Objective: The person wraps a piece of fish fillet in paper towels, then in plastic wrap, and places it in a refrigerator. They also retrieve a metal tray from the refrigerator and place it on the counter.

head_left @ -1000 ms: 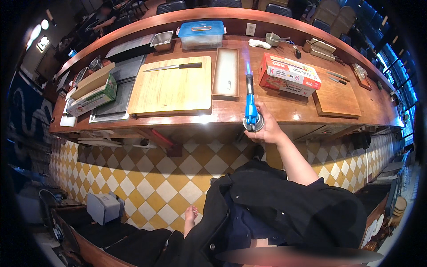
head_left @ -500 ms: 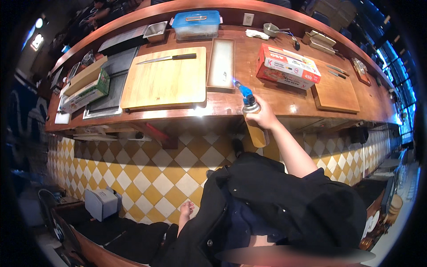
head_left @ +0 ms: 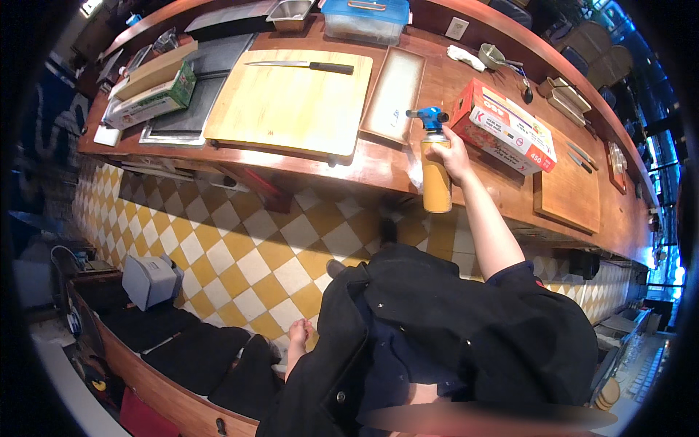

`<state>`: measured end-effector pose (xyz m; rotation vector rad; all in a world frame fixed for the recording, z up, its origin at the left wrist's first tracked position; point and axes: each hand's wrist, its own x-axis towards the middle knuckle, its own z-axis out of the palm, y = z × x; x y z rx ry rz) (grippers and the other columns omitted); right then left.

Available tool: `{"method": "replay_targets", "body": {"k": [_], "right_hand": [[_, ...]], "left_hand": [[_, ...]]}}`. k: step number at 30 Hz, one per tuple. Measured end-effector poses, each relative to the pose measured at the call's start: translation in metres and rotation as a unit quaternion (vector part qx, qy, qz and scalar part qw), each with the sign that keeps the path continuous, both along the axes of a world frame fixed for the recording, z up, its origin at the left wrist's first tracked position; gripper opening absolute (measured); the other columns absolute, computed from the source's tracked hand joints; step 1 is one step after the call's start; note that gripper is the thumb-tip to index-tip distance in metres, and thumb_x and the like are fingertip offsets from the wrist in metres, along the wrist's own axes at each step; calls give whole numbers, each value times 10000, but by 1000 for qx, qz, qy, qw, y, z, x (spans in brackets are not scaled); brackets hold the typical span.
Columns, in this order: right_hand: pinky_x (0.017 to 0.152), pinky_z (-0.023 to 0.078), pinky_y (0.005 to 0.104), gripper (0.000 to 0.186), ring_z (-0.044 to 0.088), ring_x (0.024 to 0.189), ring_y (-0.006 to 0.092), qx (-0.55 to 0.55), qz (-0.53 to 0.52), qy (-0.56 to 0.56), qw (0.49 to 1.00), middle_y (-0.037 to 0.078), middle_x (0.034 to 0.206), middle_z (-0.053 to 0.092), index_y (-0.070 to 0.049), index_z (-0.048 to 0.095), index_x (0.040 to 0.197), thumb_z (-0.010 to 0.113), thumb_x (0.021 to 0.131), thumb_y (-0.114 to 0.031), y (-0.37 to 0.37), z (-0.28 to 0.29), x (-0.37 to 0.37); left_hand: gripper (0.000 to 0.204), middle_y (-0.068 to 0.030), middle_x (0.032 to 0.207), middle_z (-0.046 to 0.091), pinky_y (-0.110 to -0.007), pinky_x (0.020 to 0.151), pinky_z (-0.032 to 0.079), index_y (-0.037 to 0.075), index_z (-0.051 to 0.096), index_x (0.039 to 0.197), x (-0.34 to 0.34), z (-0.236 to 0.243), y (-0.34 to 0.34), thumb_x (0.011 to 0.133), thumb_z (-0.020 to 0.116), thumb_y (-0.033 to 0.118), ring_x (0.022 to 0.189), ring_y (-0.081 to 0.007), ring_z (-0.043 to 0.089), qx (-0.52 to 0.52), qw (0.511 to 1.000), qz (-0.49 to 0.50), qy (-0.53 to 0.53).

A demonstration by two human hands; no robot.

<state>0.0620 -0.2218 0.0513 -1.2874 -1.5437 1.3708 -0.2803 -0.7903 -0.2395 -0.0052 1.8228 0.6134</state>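
My right hand (head_left: 456,154) is wrapped round the neck of a blowtorch (head_left: 436,178), a yellow gas can with a blue burner head, held upright at the counter's front edge. Its nozzle points left, over the near right corner of a long pale rectangular plate (head_left: 397,84) with a brown rim; no flame shows. A small dark mark is on the plate's near part, too small to make out. Low at my side hangs my left hand (head_left: 299,332), away from the counter, its fingers curled in with nothing visible in them.
Left of the plate, a knife (head_left: 331,68) lies on a wooden cutting board (head_left: 291,109). A red and white box (head_left: 504,127) stands right of the torch, beside another board (head_left: 568,197) with knives. A blue-lidded container (head_left: 365,20) and metal pan (head_left: 290,14) stand behind.
The blowtorch has swung from leaning toward the plate to upright, and its small blue flame no longer shows. My view has turned, tilting the counter. The left hand stays low.
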Motion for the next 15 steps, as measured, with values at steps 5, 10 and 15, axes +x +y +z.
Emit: {"method": "replay_targets", "body": {"k": [5,10,15], "right_hand": [[766,546,275,465,658,828,126,-43,6,23,999,56,930,659,-11,558,1261,621,814,-123,18,-2,4],[745,546,275,420,669,792,124,-48,29,1,998,62,900,679,-1,577,1190,649,801,-142,38,3,3],[750,536,263,474,654,796,113,-68,100,-27,992,54,897,660,-3,550,1263,613,809,-125,54,6,9]], "left_hand": [[246,5,886,679,-238,502,449,131,625,1132,34,-25,-1,1014,485,295,591,-92,576,-23,976,83,-199],[217,-12,914,682,-266,585,486,84,656,1060,75,-36,51,1015,528,253,704,-108,615,82,996,-11,-34],[226,-19,938,693,-283,724,511,64,664,1077,78,-25,104,1029,516,228,837,-134,653,68,996,47,-17]]}}
